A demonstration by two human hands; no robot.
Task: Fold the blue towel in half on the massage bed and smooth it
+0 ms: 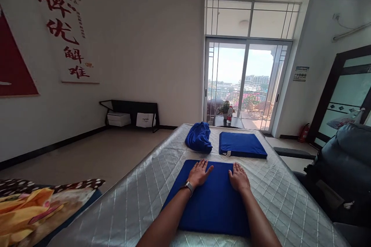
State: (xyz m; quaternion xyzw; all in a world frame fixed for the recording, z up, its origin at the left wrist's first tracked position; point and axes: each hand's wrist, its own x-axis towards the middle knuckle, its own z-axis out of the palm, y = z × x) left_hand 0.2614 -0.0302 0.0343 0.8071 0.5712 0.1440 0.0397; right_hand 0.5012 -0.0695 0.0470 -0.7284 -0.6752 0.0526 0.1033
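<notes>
Forearms (165, 216), two, bare, reached in from the lower edge; a banded wristwatch (189, 188) sat on the left wrist. Hands, two, both palm down and spread flat, gripping nothing: left hand (198, 174) on the upper left part of a folded blue cloth (213, 204), right hand (240, 177) at its upper right edge, thumbs turned inward, well apart. Said cloth, one, lay flat on a silver quilted surface (136, 200), directly before the wearer. Beyond it, two further blue items: at left, a crumpled cloth bundle (198, 137); at right, a neat folded stack (242, 144), white label (228, 153) showing at its near edge. Left foreground: patterned fabric (43, 216), yellow and brown. Right: a dark bag (344, 162). By the glass doors (243, 81): one red-labelled bottle (230, 115), near a potted plant (224, 109).
</notes>
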